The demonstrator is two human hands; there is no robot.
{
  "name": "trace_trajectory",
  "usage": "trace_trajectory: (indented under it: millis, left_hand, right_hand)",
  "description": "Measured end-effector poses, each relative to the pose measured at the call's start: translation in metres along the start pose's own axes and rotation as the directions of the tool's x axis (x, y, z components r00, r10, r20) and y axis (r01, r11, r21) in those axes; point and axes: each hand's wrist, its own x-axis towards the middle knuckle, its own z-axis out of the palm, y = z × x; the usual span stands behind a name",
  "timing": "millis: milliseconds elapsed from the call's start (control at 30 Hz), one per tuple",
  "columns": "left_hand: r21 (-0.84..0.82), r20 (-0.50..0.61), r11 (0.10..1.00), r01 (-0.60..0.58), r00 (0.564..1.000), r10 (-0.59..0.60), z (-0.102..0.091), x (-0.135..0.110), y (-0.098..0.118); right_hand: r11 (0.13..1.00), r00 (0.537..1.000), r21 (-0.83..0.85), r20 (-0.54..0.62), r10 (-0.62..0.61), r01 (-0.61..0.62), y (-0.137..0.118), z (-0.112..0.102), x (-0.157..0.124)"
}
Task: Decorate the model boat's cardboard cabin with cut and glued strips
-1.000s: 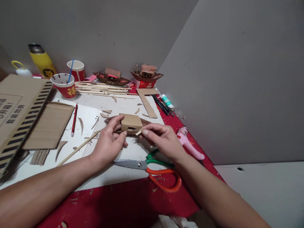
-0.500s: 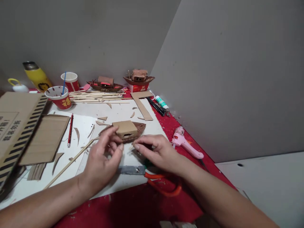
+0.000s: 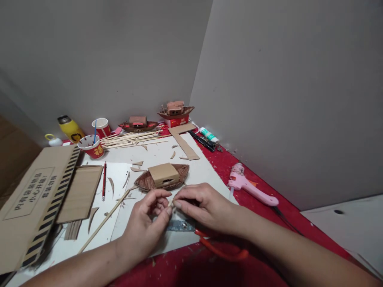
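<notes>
Head view: nearest lie the scissors [image 3: 184, 226], blade and orange handle showing; the green handle, plain one second ago, is now hidden around the right hand [image 3: 206, 205]. That hand pinches a small pale strip [image 3: 170, 203], thumb and forefinger together on it. The left hand [image 3: 151, 213] has left the boat's cabin and meets the right at the strip; whether its fingers clamp the piece I cannot tell. Formerly at the hull's side, the strip is now on the near side, apart from it. To the left, more of the carton [image 3: 36, 199] shows, so its three printed lines read in full: 内有袋装物品, 小心开箱!, 套装勿拆, beside black stripes. Rightward, a pink glue gun [image 3: 253, 190] lies on the red cover [image 3: 218, 159]. The model boat [image 3: 164, 175] sits upright on the white sheet [image 3: 206, 175], just beyond the hands, its hull now visible end to end. Farther back, a green-and-white tube [image 3: 209, 134] carries print too small to read; a red-and-white paper cup [image 3: 89, 150] bears a gold 福; a yellow bottle [image 3: 70, 129] shows a black lion-like face
</notes>
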Motion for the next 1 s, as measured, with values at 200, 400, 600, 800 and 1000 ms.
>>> trace_trajectory:
  millis: [200,400,600,800,1000]
  left_hand:
    - [-0.215,-0.031,0.971,0.102,0.993,-0.111,0.0,0.003,0.002]
    - [-0.375,0.088,0.904,0.206,0.978,-0.187,-0.002,0.007,0.005]
    - [-0.425,0.15,0.864,0.271,0.962,-0.228,-0.005,0.009,0.004]
    - [-0.487,0.209,0.817,0.31,0.949,-0.235,-0.007,0.006,0.017]
    - [-0.543,0.236,0.805,0.239,0.964,-0.127,-0.014,-0.003,0.037]
  right_hand:
    - [0.944,0.998,-0.329,0.038,0.045,-0.03,-0.004,-0.02,-0.032]
    - [0.899,0.991,-0.42,-0.006,0.135,-0.125,0.004,-0.022,-0.082]
    - [0.814,0.982,-0.573,0.076,0.173,-0.098,0.003,-0.01,-0.084]
    - [0.782,0.954,-0.616,0.166,0.251,-0.098,-0.013,-0.011,-0.07]
    - [0.771,0.946,-0.6,0.071,0.317,-0.213,-0.016,-0.01,-0.092]
